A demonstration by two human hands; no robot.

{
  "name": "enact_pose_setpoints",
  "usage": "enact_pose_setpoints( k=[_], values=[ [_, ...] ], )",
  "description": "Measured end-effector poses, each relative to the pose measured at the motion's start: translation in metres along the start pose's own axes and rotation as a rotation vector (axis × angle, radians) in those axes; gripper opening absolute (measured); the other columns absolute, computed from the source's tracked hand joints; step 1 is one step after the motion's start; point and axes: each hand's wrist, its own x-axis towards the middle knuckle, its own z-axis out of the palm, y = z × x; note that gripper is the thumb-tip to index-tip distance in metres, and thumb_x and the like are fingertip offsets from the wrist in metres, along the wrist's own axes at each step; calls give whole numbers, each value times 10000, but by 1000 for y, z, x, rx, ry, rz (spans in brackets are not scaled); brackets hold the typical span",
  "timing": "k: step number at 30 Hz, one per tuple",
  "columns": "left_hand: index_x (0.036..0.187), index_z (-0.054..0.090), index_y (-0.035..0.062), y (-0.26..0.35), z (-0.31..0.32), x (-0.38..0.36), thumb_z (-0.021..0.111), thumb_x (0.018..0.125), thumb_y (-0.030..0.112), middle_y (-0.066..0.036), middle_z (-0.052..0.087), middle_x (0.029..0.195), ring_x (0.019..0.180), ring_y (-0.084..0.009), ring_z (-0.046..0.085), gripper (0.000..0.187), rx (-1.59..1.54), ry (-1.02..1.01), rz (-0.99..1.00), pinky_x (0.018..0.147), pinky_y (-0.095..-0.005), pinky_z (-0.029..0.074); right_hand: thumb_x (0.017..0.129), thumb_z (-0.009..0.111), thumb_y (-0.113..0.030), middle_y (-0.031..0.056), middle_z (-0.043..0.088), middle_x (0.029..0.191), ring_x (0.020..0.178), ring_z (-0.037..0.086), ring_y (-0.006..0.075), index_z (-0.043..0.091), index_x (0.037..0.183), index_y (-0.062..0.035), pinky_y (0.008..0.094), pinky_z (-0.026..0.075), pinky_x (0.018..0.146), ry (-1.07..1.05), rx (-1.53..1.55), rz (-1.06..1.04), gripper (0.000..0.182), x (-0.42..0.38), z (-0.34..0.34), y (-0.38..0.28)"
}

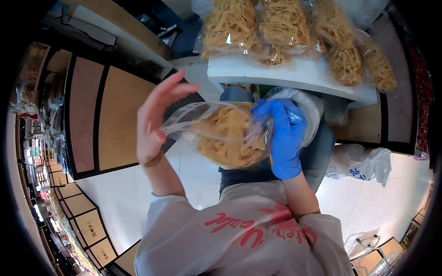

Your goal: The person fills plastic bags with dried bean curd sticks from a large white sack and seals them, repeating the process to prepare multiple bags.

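the largest thing around me is the pale tiled floor (124, 216). after it comes the cabinet (124, 119) with beige panels and black frame, which stands at my left. ahead of me is the white table (285, 73), and on it are several filled bags (230, 27) of yellowish flat strips, some of them hanging over its front edge at the right. i wear a light shirt (258, 230) with pink letters. at my right, a white bag (363, 168) with blue print lies beyond my leg. another white plastic (313, 112) is just behind my gloved hand.

the clear bag (230, 142), partly filled with the same kind of strips, is in front of my body, above my lap, between my two hands. my right hand (285, 138), in a blue glove, has its fingers curled and pinches the gathered plastic at one end. my left hand (154, 112) is bare, with the fingers spread and bent; its thumb is near the loose plastic end, but i cannot tell if they touch. the smallest thing is the band (152, 161) on my left wrist.
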Motion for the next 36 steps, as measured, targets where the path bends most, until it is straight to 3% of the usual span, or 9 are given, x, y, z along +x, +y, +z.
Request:
enact_pose_setpoints(
  k=[3,5,8,9,15,18,22,28,36],
  values=[
    [1303,402,-42,52,9,19,744,569,614,-168,583,1160,1065,-263,581,1042,410,-213,109,913,-389,443,900,525,-105,43,636,764,706,570,94,627,867,21,222,451,677,-18,-77,-18,165,-5,4,7],
    [1224,513,13,67,33,26,757,592,527,-145,632,1065,943,-261,629,850,1013,-364,270,795,-350,495,900,523,-103,41,632,758,704,567,91,626,866,20,220,449,676,-51,-69,-22,164,-6,9,6],
    [1072,629,41,62,42,30,788,606,385,-107,667,978,830,-237,660,600,1024,-660,6,696,-296,521,901,517,-100,43,632,761,708,568,92,625,858,20,219,448,676,-33,-101,-38,167,-8,10,1],
    [924,689,63,54,42,28,764,675,264,-85,687,857,711,-222,667,329,989,-568,104,611,-282,522,901,515,-99,46,636,770,714,572,95,625,853,20,220,448,678,27,-140,-49,169,-7,9,0],
    [865,699,17,21,52,13,741,704,75,-106,693,840,731,-175,674,177,692,-303,-102,661,-265,527,875,556,-94,60,660,848,781,600,112,637,868,25,232,464,721,-38,-33,-26,144,2,-8,5],
    [835,698,2,13,52,11,730,708,43,-115,694,849,755,-161,673,137,634,-245,-102,677,-258,529,830,609,-71,57,663,895,840,604,118,644,953,14,238,469,763,-311,-196,-43,153,17,-27,3],
    [823,696,-1,-10,57,2,722,708,25,-120,693,845,761,-167,674,121,632,-107,17,672,-251,529,787,643,-39,59,662,929,879,603,127,640,1034,-8,248,471,785,-285,15,84,248,23,-39,-4],
    [823,688,-11,-11,62,-7,702,713,-12,-116,694,844,762,-169,675,110,863,37,248,661,-236,526,766,666,-41,92,648,926,850,622,190,649,988,-39,278,480,756,-293,-556,-233,223,27,-49,-24],
    [953,663,-18,50,48,19,753,686,89,-108,676,944,822,-173,665,301,683,-415,-226,725,-253,525,781,626,-71,102,562,759,704,561,307,570,845,-67,365,448,606,-365,-683,-348,85,20,-44,-33]
  ],
)
